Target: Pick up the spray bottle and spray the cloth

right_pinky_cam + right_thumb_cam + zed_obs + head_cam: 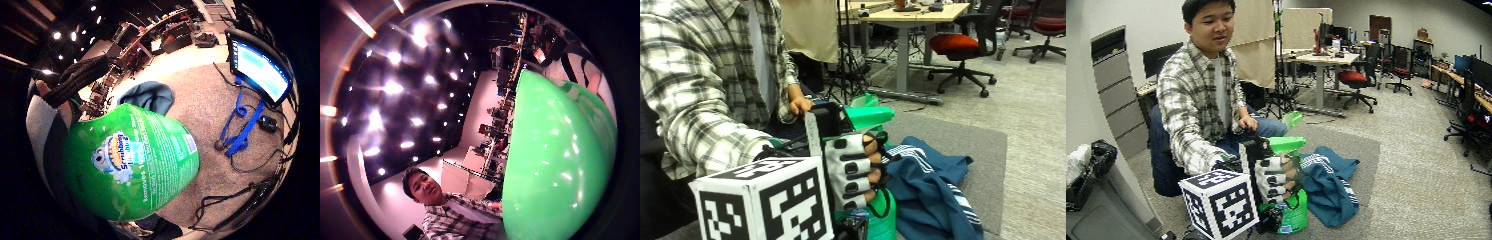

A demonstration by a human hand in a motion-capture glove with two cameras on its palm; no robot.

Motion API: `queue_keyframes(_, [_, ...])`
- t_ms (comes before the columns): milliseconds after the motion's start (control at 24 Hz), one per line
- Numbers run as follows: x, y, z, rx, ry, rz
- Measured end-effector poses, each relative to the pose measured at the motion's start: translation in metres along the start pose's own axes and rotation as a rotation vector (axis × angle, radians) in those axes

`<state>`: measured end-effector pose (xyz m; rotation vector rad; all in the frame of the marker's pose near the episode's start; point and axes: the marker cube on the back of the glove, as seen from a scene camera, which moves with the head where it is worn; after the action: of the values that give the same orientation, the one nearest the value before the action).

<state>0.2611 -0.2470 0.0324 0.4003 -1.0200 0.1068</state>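
Gloved right hand [853, 172] wrapped round the neck of a green spray bottle [869, 120].

The bottle stands upright in the hand, fingers [869, 175] curled round it below the spray head, its nozzle end toward the teal cloth [926, 195]. That cloth lies crumpled on a grey mat [973, 145] just beside the bottle. From the palm, the bottle's labelled body [135, 160] fills much of the view, with the cloth [147, 96] beyond it on the mat. The person's bare hand [800, 105] rests near their lap.
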Motion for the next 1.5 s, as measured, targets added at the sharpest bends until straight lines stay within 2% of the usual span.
queue_keyframes(626, [-0.011, -0.004, -0.011, -0.033, 0.029, -0.002])
queue_keyframes(1502, [-0.179, 0.011, -0.031, -0.17, 0.15, -0.098])
